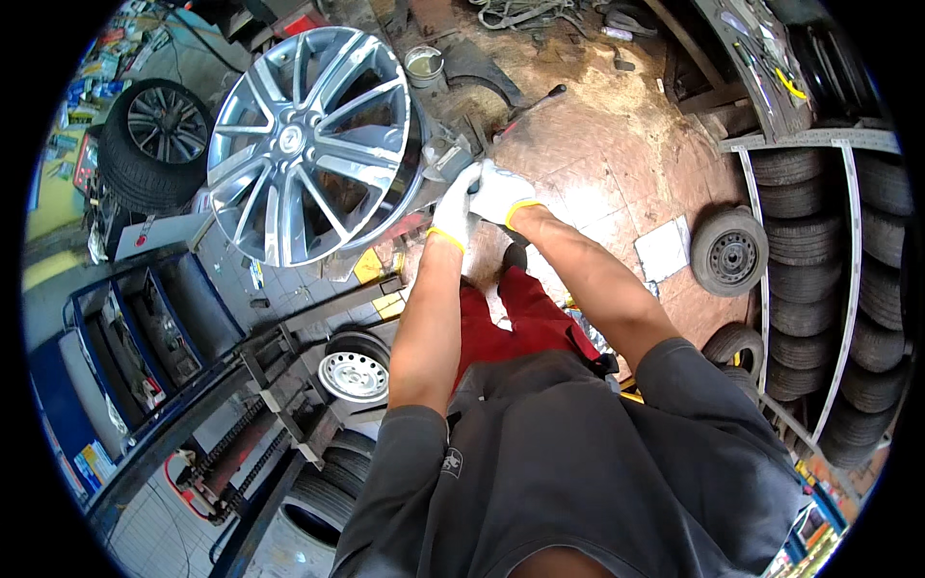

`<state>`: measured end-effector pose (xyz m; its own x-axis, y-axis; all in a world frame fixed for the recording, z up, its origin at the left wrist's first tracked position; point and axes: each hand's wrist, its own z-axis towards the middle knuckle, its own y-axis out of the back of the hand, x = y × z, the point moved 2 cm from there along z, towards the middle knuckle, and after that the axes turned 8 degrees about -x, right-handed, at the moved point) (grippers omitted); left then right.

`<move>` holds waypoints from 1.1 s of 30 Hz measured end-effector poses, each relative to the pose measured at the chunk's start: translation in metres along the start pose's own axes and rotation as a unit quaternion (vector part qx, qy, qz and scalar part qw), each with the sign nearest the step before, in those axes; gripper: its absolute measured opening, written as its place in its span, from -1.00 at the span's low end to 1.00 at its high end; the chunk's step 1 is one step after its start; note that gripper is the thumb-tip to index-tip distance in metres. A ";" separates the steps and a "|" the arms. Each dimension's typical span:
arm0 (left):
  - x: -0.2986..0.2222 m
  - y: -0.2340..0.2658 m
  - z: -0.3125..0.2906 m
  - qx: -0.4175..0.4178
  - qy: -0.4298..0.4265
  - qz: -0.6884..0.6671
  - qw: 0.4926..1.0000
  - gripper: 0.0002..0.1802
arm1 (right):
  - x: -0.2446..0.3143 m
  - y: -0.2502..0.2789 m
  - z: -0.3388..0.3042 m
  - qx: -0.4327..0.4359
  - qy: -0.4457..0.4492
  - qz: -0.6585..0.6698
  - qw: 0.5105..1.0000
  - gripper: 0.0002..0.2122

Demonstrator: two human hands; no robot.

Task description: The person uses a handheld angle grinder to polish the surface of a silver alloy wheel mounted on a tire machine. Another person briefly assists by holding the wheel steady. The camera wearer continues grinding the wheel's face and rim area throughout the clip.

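Both my hands wear white gloves with yellow cuffs and meet in front of a grey metal machine part [446, 159]. My left hand [453, 207] has its fingers drawn together beside that part. My right hand [505, 195] presses close against the left, its fingers curled in. Whatever lies between them is hidden by the gloves. Just left of my hands a large silver alloy wheel rim [275, 144] with several spokes is held up, its face toward me. A lever with a red shaft and black knob [557, 91] sticks out beyond my right hand.
A steel wheel with tyre [729, 252] and racks of stacked tyres [805, 241] stand right. At left are a mounted tyre [145, 164] and a blue tool trolley [87, 308]. A white steel rim [355, 376] sits below. A bucket [424, 65] stands beyond the alloy rim.
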<state>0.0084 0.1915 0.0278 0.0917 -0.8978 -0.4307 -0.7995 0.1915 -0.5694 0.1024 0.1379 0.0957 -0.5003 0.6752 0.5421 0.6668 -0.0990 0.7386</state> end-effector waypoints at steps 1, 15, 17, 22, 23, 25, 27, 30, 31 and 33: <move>0.003 0.003 -0.002 -0.010 0.005 -0.004 1.000 -0.68 | -0.004 -0.006 0.002 0.008 0.012 -0.009 1.000 -0.51; 0.015 0.136 -0.112 -0.127 -0.069 -0.100 0.984 -0.68 | 0.064 -0.112 -0.077 0.103 0.114 0.009 0.988 -0.61; 0.009 0.140 -0.118 -0.137 -0.062 -0.110 0.983 -0.68 | 0.072 -0.118 -0.077 0.109 0.113 0.007 0.988 -0.62; 0.022 0.159 -0.129 -0.152 -0.101 -0.088 0.979 -0.65 | 0.065 -0.137 -0.088 0.140 0.127 -0.015 0.982 -0.46; 0.028 0.166 -0.134 -0.157 -0.113 -0.080 0.978 -0.64 | 0.057 -0.146 -0.093 0.144 0.137 -0.006 0.980 -0.37; 0.040 0.177 -0.152 -0.173 -0.120 -0.089 0.973 -0.61 | 0.054 -0.154 -0.105 0.203 0.157 -0.020 0.966 -0.34; 0.050 0.192 -0.176 -0.199 -0.132 -0.103 0.966 -0.57 | 0.062 -0.156 -0.119 0.274 0.179 -0.040 0.944 -0.32; 0.066 0.226 -0.203 -0.215 -0.176 -0.108 0.955 -0.58 | 0.072 -0.139 -0.132 0.302 0.215 -0.063 0.927 -0.30; 0.065 0.235 -0.214 -0.222 -0.205 -0.101 0.948 -0.59 | 0.078 -0.127 -0.130 0.291 0.226 -0.061 0.928 -0.30; 0.068 0.250 -0.235 -0.238 -0.243 -0.103 0.935 -0.60 | 0.093 -0.094 -0.116 0.176 0.257 0.014 0.950 -0.38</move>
<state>-0.3245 0.0850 0.0202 0.4392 -0.5873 -0.6798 -0.8981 -0.2675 -0.3491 -0.0706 0.1253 0.1230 -0.6233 0.2211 0.7501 0.7818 0.2003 0.5905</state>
